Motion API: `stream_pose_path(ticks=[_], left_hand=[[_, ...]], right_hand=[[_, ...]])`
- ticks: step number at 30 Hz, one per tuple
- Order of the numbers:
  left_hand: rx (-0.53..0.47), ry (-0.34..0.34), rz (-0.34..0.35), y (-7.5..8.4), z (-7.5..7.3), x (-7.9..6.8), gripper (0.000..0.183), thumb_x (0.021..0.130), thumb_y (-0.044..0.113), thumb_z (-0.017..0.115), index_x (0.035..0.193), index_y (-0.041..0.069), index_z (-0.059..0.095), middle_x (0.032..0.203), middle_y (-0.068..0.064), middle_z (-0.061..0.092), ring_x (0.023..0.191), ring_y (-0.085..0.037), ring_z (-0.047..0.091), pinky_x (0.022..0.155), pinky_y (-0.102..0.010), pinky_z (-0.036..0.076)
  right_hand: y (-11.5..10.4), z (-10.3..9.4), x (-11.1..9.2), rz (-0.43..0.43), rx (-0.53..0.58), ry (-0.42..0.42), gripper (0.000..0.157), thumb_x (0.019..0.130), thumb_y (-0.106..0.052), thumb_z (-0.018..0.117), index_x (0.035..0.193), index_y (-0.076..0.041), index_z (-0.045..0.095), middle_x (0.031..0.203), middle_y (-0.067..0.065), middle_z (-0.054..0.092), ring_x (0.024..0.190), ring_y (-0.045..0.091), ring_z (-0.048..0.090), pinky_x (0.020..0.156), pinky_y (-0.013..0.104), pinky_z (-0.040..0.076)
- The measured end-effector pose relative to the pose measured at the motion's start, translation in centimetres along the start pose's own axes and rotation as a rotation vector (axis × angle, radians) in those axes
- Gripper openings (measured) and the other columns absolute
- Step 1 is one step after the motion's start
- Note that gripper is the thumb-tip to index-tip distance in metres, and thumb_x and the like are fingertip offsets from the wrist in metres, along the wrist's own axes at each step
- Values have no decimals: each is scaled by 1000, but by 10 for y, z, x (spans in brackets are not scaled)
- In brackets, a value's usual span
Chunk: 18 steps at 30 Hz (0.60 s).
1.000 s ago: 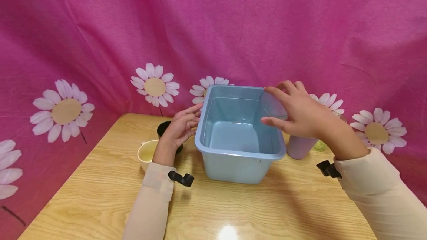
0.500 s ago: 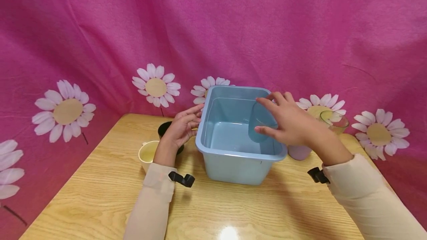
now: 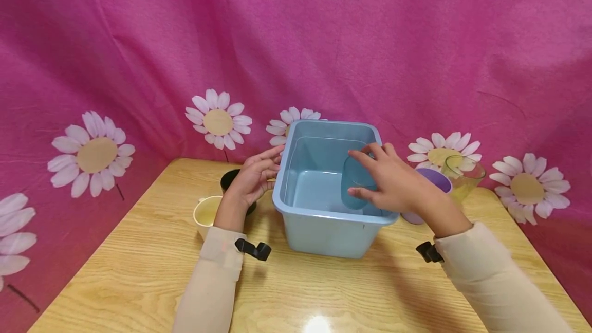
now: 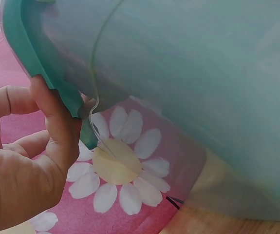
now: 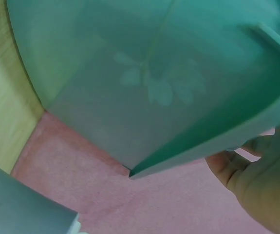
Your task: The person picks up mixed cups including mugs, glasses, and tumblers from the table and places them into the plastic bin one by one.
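Observation:
A light-blue plastic tub (image 3: 328, 238) stands on the table, its mouth up. My right hand (image 3: 393, 181) reaches over its right rim and holds a see-through bluish cup (image 3: 352, 184) inside the tub, thumb and fingers spread about the cup's upper end. The cup looks tilted, and my hand covers part of it. My left hand (image 3: 252, 181) touches the outside of the tub's left rim with loosely bent fingers. In the left wrist view, the fingers of my left hand (image 4: 54, 126) meet the rim's edge. The tub hides most of my right hand (image 5: 261, 170) in the right wrist view.
Left of the tub, a cream mug (image 3: 203, 215) and a black cup (image 3: 227, 179) stand partly behind my left hand and wrist. On the right are a purple cup (image 3: 437, 179) and a clear yellow-green glass (image 3: 464, 179). A pink flowered cloth (image 3: 296, 40) hangs behind the table.
My right hand has moved left and down, carrying the see-through cup from the tub's right rim deeper inside. The purple cup and yellow-green glass have come more into sight. My left hand stays put.

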<state>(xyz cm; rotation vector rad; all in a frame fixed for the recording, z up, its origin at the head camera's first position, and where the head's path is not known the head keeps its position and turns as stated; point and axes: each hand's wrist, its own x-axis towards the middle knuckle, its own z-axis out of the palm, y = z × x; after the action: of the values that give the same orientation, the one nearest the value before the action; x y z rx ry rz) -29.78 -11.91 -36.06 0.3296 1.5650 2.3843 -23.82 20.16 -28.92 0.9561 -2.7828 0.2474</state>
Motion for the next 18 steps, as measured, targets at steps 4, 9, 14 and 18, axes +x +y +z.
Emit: stream_pose_path(ticks=[4,9,14,18], left_hand=[[1,-6,2,0,1,0,57,100,-2,41,157,6,40,149,-23,46,81,-14,64,67,-27,58],[-3,-4,-2,0,0,0,57,101,-2,41,157,7,41,150,-23,46,81,-14,65,67,-27,58],[0,-7,0,-1,-1,0,56,101,-2,41,157,7,41,150,-21,47,81,-14,65,67,-27,58],[6,-9,1,0,-1,-1,56,101,-2,41,156,7,42,150,-21,47,82,-15,65,67,-27,58]], right_hand=[[0,6,1,-4,-3,1,78,92,-46,74,153,-7,45,138,18,47,115,34,43,88,50,51],[-1,11,3,-10,-4,-2,77,91,-45,74,151,-6,47,136,17,48,116,35,45,91,51,52],[-2,15,6,-18,-7,-29,77,91,-44,75,152,-6,47,137,17,49,118,35,45,95,53,51],[-3,18,7,-25,-15,-60,76,91,-46,74,152,-7,48,138,18,50,119,35,45,96,53,50]])
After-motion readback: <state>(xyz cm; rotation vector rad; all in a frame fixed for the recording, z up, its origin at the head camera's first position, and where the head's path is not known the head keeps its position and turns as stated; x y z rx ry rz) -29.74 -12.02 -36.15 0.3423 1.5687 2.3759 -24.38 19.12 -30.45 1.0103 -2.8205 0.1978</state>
